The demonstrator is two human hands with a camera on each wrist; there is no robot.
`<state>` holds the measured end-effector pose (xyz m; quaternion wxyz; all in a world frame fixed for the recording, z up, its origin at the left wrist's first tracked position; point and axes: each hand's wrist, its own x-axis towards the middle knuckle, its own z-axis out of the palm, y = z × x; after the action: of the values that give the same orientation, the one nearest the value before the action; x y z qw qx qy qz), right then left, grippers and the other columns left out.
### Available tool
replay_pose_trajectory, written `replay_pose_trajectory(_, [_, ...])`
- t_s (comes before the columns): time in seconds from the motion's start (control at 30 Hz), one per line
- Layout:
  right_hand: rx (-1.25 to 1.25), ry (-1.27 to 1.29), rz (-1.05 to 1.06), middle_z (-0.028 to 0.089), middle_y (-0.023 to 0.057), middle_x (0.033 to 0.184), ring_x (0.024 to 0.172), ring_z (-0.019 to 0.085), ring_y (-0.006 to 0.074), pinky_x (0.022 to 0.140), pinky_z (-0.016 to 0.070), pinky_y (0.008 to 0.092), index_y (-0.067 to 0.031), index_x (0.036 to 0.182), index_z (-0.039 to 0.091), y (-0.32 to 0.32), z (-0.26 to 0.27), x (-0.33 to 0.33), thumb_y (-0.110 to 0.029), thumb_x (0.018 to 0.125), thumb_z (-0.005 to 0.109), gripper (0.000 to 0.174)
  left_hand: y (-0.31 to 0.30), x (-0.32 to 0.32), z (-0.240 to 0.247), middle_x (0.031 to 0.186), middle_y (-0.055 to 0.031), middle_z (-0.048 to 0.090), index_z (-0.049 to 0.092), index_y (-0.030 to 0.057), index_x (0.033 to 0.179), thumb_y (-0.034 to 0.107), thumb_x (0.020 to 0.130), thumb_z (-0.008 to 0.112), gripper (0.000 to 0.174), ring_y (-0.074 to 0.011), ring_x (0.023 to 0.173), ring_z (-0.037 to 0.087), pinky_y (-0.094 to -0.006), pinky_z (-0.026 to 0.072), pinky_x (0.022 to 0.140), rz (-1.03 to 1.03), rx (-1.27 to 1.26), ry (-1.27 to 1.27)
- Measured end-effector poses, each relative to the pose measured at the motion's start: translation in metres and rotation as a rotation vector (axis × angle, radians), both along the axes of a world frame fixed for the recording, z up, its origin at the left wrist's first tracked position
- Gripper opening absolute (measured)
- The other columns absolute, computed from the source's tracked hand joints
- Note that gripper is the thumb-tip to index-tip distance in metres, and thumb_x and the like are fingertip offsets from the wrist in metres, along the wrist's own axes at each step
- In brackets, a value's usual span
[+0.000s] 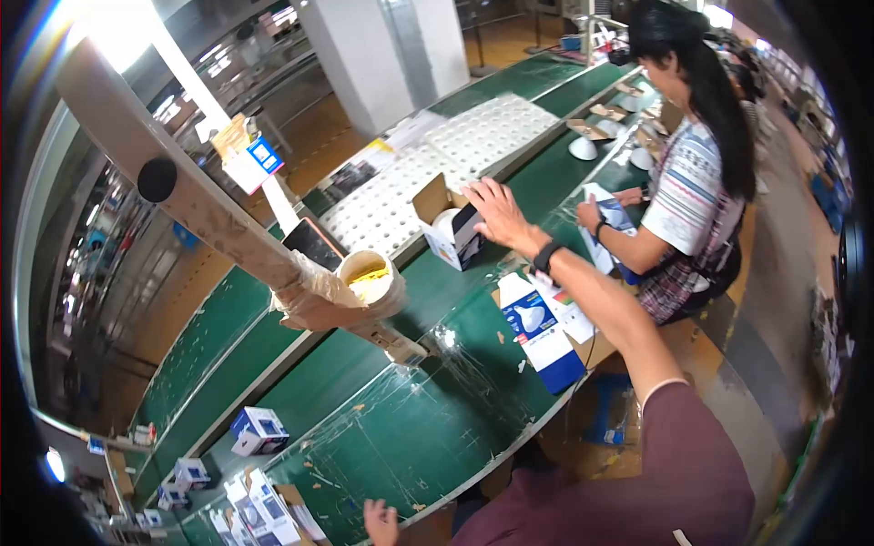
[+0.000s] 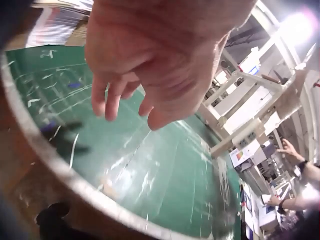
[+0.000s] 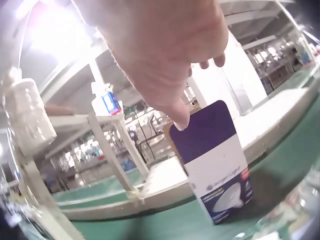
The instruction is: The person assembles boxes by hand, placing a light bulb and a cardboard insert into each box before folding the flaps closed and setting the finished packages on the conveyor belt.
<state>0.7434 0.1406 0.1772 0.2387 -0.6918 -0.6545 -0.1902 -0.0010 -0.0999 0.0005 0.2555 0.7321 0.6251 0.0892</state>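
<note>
A box (image 1: 448,238) printed with a lamp picture stands upright on the green surface, its flaps raised and a white round thing inside. My right hand (image 1: 501,218) reaches over its dark flap with fingers extended. In the right wrist view, the thumb of my right hand (image 3: 165,60) touches the top edge of the dark flap (image 3: 207,122); the other fingers are partly hidden. My left hand (image 1: 381,523) is near the front edge of the green surface (image 2: 150,175). In the left wrist view, my left hand (image 2: 155,60) hangs above it, fingers loosely bent, holding nothing.
Flat printed cartons (image 1: 542,337) lie beside my right forearm. A tub of yellow pieces (image 1: 371,278) is fixed by the slanted post (image 1: 228,214). Boxes (image 1: 259,429) and stacked cartons (image 1: 259,510) stand at lower left. Another person (image 1: 696,173) handles a carton at right.
</note>
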Motion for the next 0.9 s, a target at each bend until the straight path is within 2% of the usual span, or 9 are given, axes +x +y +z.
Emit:
replay_pose_trajectory(0.07, [-0.161, -0.115, 0.067, 0.061, 0.0139, 0.137, 0.137, 0.048, 0.0357, 0.110, 0.0401, 0.0515, -0.0093, 0.137, 0.060, 0.038, -0.003, 0.023, -0.014, 0.076, 0.084, 0.066, -0.046, 0.010, -0.013, 0.142, -0.0262, 0.061, 0.069, 0.0001, 0.131, 0.024, 0.100, 0.066, 0.039, -0.0408, 0.135, 0.055, -0.0452, 0.0466, 0.110, -0.086, -0.072, -0.045])
replay_pose_trajectory(0.13, [-0.532, 0.019, 0.073, 0.073, 0.0165, 0.114, 0.120, 0.064, 0.0366, 0.099, 0.0488, 0.0506, -0.0080, 0.116, 0.071, 0.066, -0.014, 0.041, -0.011, 0.077, 0.082, 0.041, -0.050, 0.056, 0.037, 0.134, -0.0230, 0.068, 0.069, 0.0022, 0.131, 0.025, 0.100, 0.066, 0.039, -0.0389, 0.129, 0.061, -0.0445, 0.0488, 0.107, -0.076, -0.376, -0.065])
replay_pose_trajectory(0.2, [-0.285, 0.105, 0.099, 0.074, 0.0207, 0.090, 0.086, 0.072, 0.0430, 0.074, 0.0568, 0.0516, -0.0055, 0.087, 0.075, 0.092, -0.053, 0.054, -0.011, 0.076, 0.078, 0.013, -0.058, 0.077, 0.035, 0.121, -0.0223, 0.074, 0.071, 0.0017, 0.129, 0.024, 0.100, 0.065, 0.037, -0.0400, 0.118, 0.068, -0.0447, 0.0520, 0.102, -0.110, -0.231, -0.095])
replay_pose_trajectory(0.27, [-0.239, 0.166, 0.194, 0.074, 0.0192, 0.087, 0.087, 0.072, 0.0418, 0.075, 0.0571, 0.0517, -0.0072, 0.083, 0.075, 0.080, -0.051, 0.041, -0.014, 0.077, 0.075, 0.009, -0.045, 0.120, 0.058, 0.118, -0.0210, 0.076, 0.072, 0.0009, 0.127, 0.023, 0.100, 0.065, 0.035, -0.0402, 0.113, 0.070, -0.0446, 0.0535, 0.099, -0.129, -0.126, -0.135])
replay_pose_trajectory(0.3, [-0.209, 0.131, 0.215, 0.073, 0.0178, 0.084, 0.086, 0.072, 0.0399, 0.075, 0.0572, 0.0515, -0.0086, 0.082, 0.075, 0.070, -0.049, 0.031, -0.018, 0.079, 0.075, 0.010, -0.027, 0.128, 0.049, 0.138, -0.0252, 0.065, 0.066, -0.0015, 0.133, 0.022, 0.096, 0.068, 0.043, -0.0369, 0.125, 0.066, -0.0413, 0.0505, 0.106, -0.140, -0.285, -0.168])
replay_pose_trajectory(0.4, [-0.055, 0.222, 0.266, 0.072, 0.0132, 0.084, 0.084, 0.070, 0.0364, 0.074, 0.0573, 0.0488, -0.0116, 0.084, 0.075, 0.013, -0.045, 0.002, -0.016, 0.079, 0.071, 0.008, 0.014, 0.202, 0.095, 0.135, -0.0207, 0.068, 0.062, -0.0004, 0.140, 0.018, 0.099, 0.066, 0.045, -0.0303, 0.123, 0.066, -0.0413, 0.0496, 0.107, -0.191, -0.301, -0.278])
replay_pose_trajectory(0.6, [-0.100, 0.110, 0.310, 0.065, 0.0111, 0.080, 0.075, 0.068, 0.0322, 0.062, 0.0564, 0.0458, -0.0113, 0.077, 0.067, -0.136, -0.056, -0.109, -0.018, 0.080, 0.064, 0.008, 0.083, 0.306, 0.148, 0.131, -0.0216, 0.070, 0.066, 0.0016, 0.135, 0.018, 0.100, 0.066, 0.039, -0.0338, 0.120, 0.069, -0.0405, 0.0529, 0.103, -0.351, 0.021, -0.476])
replay_pose_trajectory(0.73, [-0.121, 0.199, 0.397, 0.060, 0.0067, 0.084, 0.079, 0.067, 0.0263, 0.060, 0.0560, 0.0406, -0.0128, 0.083, 0.063, -0.217, -0.056, -0.207, -0.019, 0.087, 0.063, 0.007, 0.115, 0.328, 0.154, 0.126, -0.0145, 0.072, 0.064, -0.0023, 0.137, 0.018, 0.106, 0.058, 0.037, -0.0237, 0.117, 0.067, -0.0357, 0.0496, 0.104, -0.446, -0.025, -0.653])
replay_pose_trajectory(0.9, [0.011, 0.257, 0.471, 0.060, 0.0082, 0.096, 0.089, 0.065, 0.0240, 0.066, 0.0553, 0.0360, -0.0074, 0.102, 0.063, -0.248, -0.074, -0.307, -0.017, 0.094, 0.058, 0.013, 0.136, 0.271, 0.145, 0.109, -0.0037, 0.071, 0.067, -0.0053, 0.132, 0.021, 0.109, 0.056, 0.037, -0.0101, 0.098, 0.061, -0.0275, 0.0508, 0.090, -0.672, -0.622, -0.471])
